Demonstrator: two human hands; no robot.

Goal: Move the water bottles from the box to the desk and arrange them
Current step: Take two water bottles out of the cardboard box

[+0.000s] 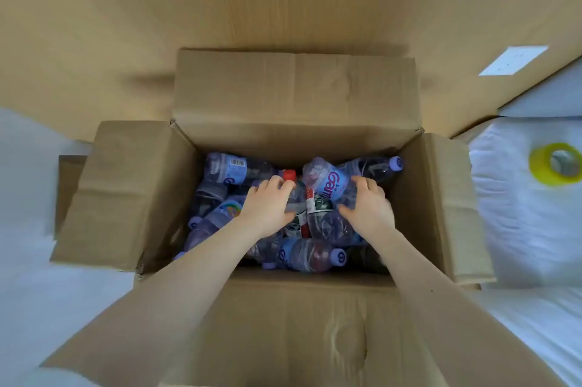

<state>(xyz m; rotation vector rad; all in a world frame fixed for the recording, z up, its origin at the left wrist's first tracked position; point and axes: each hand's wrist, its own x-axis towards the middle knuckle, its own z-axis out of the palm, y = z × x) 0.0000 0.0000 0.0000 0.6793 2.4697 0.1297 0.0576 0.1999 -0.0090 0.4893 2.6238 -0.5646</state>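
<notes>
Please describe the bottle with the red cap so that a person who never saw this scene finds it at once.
Start at the open cardboard box in the middle of the view, filled with bottles lying in a heap. Near the centre of the heap, the left hand grips the red-capped bottle by its neck. Its cap is red; the neighbours' caps are lilac.

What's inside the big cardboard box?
Jumbled water bottles, mostly purple-capped. The left hand grips a red-capped bottle, the right hand a pink-lettered bottle. The cardboard box floor is hidden under them.
</notes>
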